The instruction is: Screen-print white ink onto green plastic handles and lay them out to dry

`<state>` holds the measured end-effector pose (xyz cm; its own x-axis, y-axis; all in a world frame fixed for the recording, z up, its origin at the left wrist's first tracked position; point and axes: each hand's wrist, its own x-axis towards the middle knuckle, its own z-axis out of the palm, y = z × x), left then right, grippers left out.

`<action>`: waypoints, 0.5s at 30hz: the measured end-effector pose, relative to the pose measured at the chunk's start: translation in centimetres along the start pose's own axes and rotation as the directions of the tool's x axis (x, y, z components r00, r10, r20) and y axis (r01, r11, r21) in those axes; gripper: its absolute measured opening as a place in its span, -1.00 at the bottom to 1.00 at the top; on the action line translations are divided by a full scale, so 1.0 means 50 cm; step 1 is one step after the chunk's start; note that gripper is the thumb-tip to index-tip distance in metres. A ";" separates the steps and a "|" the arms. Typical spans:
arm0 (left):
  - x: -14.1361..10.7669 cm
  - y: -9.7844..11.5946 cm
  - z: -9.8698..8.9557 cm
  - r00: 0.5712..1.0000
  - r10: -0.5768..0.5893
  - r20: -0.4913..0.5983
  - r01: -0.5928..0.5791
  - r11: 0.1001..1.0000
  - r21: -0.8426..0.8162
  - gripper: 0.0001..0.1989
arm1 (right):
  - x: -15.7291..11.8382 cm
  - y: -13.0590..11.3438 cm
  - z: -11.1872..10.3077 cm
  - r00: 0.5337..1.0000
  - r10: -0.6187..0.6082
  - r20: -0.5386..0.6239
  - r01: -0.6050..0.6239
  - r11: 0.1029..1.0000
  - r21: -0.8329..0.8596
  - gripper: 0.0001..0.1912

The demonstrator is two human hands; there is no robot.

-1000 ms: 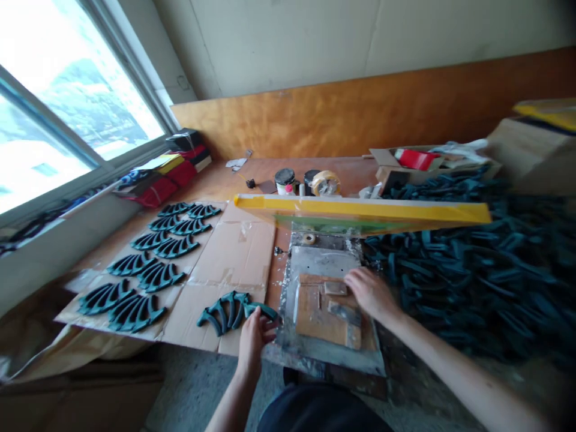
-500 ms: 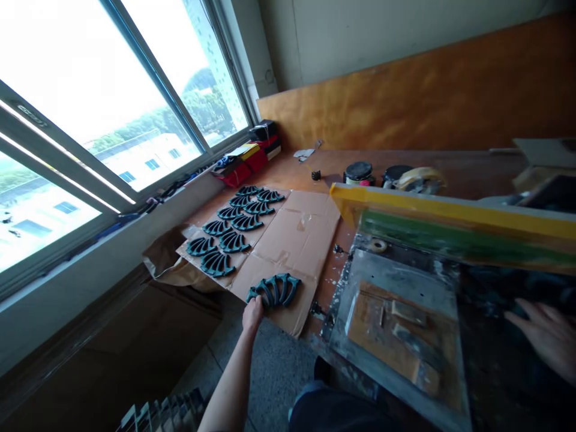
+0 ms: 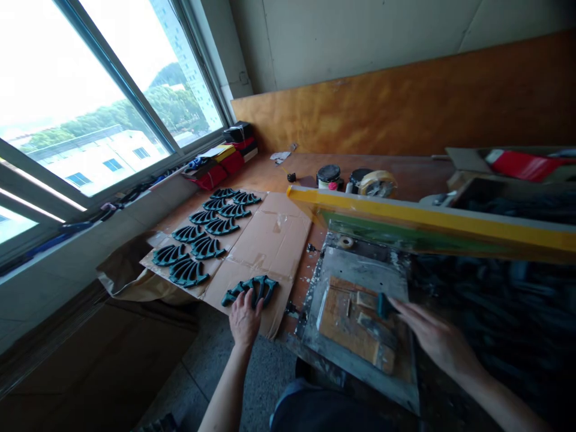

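Note:
My left hand (image 3: 245, 319) rests at the near edge of a dark teal arched, ribbed moulded piece (image 3: 250, 290), its fingers gripping that piece on a cardboard sheet (image 3: 274, 243). Several matching pieces (image 3: 189, 252) lie in paired rows on the cardboard. My right hand (image 3: 434, 337) reaches over a paint-stained metal plate (image 3: 360, 267) carrying a wooden board (image 3: 342, 324). Its fingertips hold a small teal part (image 3: 383, 306). A blurred heap of teal pieces (image 3: 495, 306) lies to the right, partly under a raised yellow-edged screen frame (image 3: 427, 217).
Behind the frame stand ink jars (image 3: 328, 178) and a tape roll (image 3: 377, 184). A cardboard box with a red item (image 3: 522, 165) sits at the back right. A window (image 3: 112, 102) runs along the left, with brown paper (image 3: 126, 270) below the cardboard.
My right hand has come back from the heap to above the plate, now with a teal part at its fingertips. The left hand stays at the arched piece. The view has shifted slightly.

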<state>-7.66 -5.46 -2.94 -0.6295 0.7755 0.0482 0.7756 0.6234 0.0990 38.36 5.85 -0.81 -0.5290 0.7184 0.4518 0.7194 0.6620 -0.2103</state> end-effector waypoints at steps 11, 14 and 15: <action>0.026 0.039 0.030 0.986 -0.070 0.154 0.076 0.997 -0.035 -0.41 | 0.041 -0.096 0.081 0.979 -0.200 0.027 0.202 0.966 -0.164 -0.49; 0.034 0.028 0.034 0.991 -0.064 0.117 0.069 0.997 -0.044 -0.47 | 0.033 -0.072 0.116 0.959 -0.278 -0.050 0.269 0.953 -0.137 -0.49; 0.041 0.024 0.039 0.993 -0.056 0.101 0.062 0.997 -0.052 -0.49 | 0.031 -0.067 0.126 0.954 -0.288 -0.083 0.277 0.953 -0.119 -0.47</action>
<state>-7.95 -2.94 -4.65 -0.6642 0.7454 -0.0578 0.7319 0.6640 0.1532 32.30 6.11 -4.85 -0.6746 0.4769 0.5635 0.5927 0.8049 0.0284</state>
